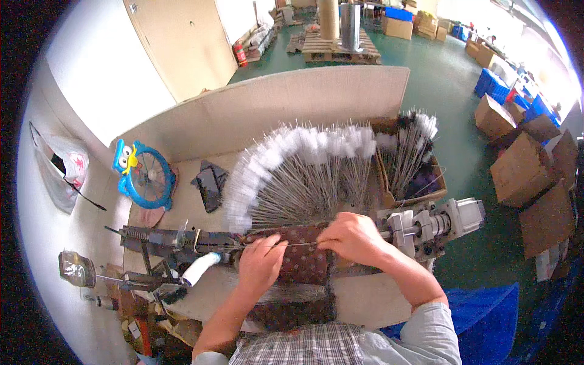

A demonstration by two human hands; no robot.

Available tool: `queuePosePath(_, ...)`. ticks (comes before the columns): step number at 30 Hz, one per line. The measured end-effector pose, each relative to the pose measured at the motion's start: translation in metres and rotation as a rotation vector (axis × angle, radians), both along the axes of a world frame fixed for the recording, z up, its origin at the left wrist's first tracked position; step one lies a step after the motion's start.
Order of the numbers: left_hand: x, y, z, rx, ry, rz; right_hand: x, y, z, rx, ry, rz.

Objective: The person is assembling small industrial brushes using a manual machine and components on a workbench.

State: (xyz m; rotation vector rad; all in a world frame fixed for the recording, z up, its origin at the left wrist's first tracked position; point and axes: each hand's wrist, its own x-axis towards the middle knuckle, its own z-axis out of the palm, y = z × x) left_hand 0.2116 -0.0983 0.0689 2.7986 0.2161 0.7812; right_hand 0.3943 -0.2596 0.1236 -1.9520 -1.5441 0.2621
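Observation:
A thin metal wire (301, 244) stretches level in front of me, above a dark brown patterned cloth (304, 264). My right hand (353, 238) pinches the wire's right part between thumb and fingers. Closed around its left part is my left hand (261, 260), next to the dark metal machine's left arm (158, 240). Behind both hands, many wire-stemmed brushes with white bristle heads (292, 146) lie fanned out on the table. Beyond my right hand stands the machine's shaft and motor end (460, 219).
A cardboard box (420, 194) of white and black brushes stands back right. A blue toy-shaped fan (148, 176) and a phone (208, 190) are at the left. A white-wrapped handle (201, 269) juts near my left hand. A low board (274, 103) edges the table's far side.

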Motion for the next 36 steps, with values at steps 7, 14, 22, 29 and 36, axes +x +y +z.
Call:
queuePosePath(7,-0.073,-0.022,0.005,-0.626,0.183,0.252,-0.051,0.095,-0.012,0.307,-0.066,0.305)
queuePosePath(14,-0.107,0.020,-0.025,-1.994,-0.437,0.431,-0.086,0.133,-0.029,0.173,-0.147,0.173)
queuePosePath(22,-0.071,0.014,0.004,-2.074,-0.472,0.264,-0.089,0.138,-0.026,0.001,-0.182,0.091)
queuePosePath(29,-0.071,0.024,-0.025,-1.063,0.066,0.504,-0.084,0.135,-0.016,-0.036,-0.269,0.154)
queuePosePath(36,-0.051,0.008,-0.032,-1.635,-0.346,0.289,-0.074,0.076,-0.006,0.305,-0.204,0.141)
